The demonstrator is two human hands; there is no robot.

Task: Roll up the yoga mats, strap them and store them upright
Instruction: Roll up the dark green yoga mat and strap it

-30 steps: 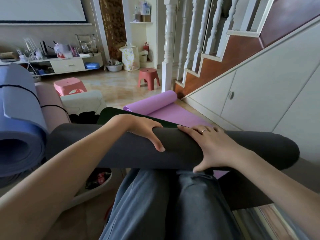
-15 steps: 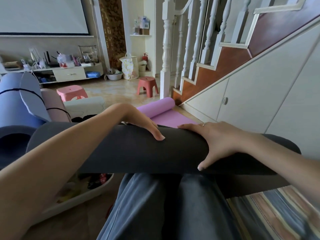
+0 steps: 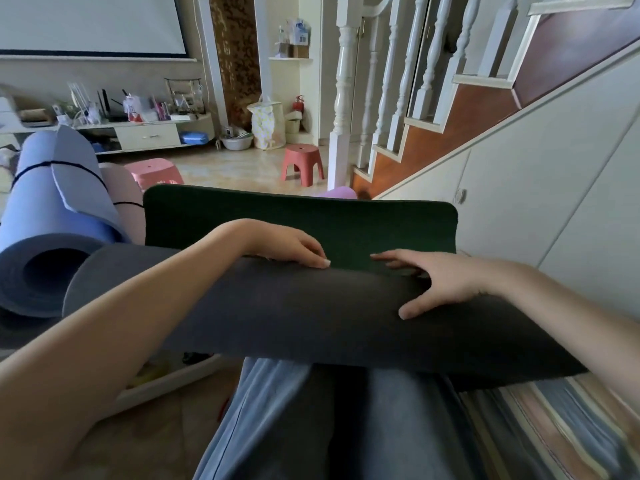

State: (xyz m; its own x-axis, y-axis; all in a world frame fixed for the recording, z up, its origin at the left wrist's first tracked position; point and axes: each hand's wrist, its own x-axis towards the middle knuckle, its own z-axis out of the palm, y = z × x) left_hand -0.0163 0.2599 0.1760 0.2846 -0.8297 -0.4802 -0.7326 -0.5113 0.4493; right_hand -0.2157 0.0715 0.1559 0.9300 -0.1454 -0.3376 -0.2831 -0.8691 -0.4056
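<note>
Hiding behind green flap (image 3: 346, 223), purple mat (image 3: 341, 193), right hand (image 3: 446, 282) fingertips tucked

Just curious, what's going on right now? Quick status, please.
Left hand and right hand flat on dark mat. Roll unfinished, green end flap standing. Nothing blocking.

White-balustered staircase (image 3: 398, 98), tiled floor (image 3: 242, 168)

One view only is given, taken from a camera worn on the head. It is pointed forward and down, so the knees and the rolled dark mat (image 3: 311, 313) are seen up close at the bottom. The far room and the stairs (image 3: 460, 126) are seen above, bent by the wide lens.
</note>
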